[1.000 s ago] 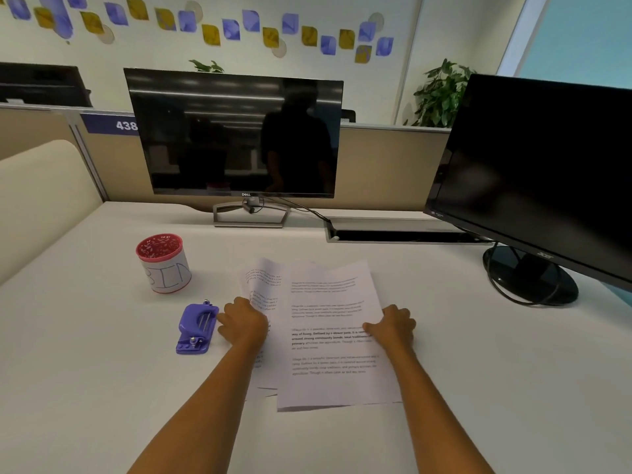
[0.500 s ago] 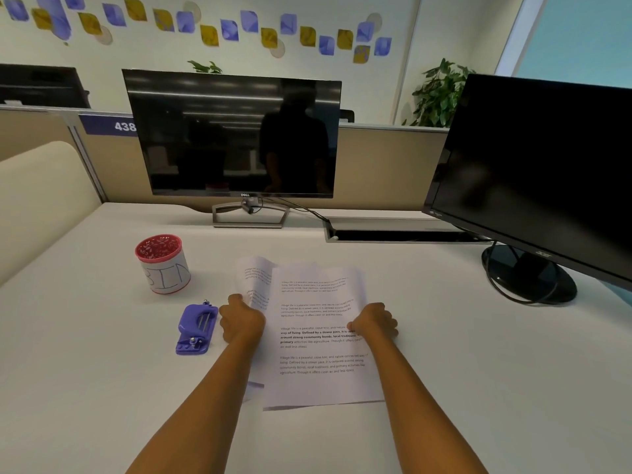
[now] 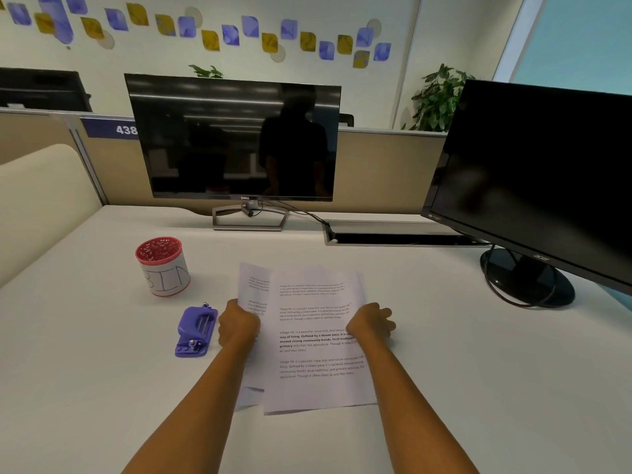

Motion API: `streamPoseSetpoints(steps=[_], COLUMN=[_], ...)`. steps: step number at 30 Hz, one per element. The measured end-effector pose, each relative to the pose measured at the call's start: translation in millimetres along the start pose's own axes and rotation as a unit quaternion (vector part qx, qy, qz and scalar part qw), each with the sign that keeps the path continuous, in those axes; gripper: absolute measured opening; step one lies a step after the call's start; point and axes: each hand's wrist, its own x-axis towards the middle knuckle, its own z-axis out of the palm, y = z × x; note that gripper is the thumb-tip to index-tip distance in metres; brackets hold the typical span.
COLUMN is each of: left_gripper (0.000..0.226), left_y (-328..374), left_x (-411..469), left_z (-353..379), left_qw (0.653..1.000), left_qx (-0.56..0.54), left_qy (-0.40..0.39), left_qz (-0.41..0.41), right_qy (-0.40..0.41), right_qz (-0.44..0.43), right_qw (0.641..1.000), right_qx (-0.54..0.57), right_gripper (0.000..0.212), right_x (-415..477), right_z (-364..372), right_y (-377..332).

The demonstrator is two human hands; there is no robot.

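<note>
Two sheets (overlapped) | left hand, right hand grips pinch edges | one purple tool | one cup

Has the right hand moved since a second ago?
Yes. The right hand has moved left, toward the purple tool, which sits where it was on the desk; the papers it holds shifted left too.

We see two forearms, bare from the bottom edge of the frame up to the wrists, slim and straight; the left hand and right hand are bare too.
</note>
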Motion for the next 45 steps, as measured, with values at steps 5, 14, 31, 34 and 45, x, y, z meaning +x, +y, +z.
streamPoseSetpoints(steps=[5, 14, 31, 34, 45], left_gripper=[0.064, 0.065, 0.024, 0.019, 0.040], left_y=[-5.5, -12.5, 5.6, 9.9, 12.5], left_x=[-0.5, 11.3, 16.4, 16.6, 3.6], left_z=[-2.3, -9.3, -23.3, -15.0, 3.0], left_qw=[0.996, 0.973, 0.877, 0.894, 0.963], left_qx=[-0.063, -0.161, -0.290, -0.277, -0.008], left_qy=[-0.053, -0.168, -0.380, -0.353, -0.268], left_qz=[0.030, -0.003, 0.040, 0.022, -0.033], right_qy=[-0.031, -0.070, -0.275, -0.318, -0.245], right_qz=[0.007, -0.076, -0.129, -0.109, -0.042], right_qw=[0.999, 0.981, 0.803, 0.770, 0.884], right_qx=[0.042, 0.163, 0.513, 0.542, 0.396], right_gripper=[0.064, 0.033, 0.043, 0.035, 0.040], right_x=[1.6, 12.8, 9.0, 12.0, 15.7], right_z=[-2.9, -7.0, -19.3, -18.9, -11.0], right_y=[0.1, 15.3, 35.7, 39.9, 41.2])
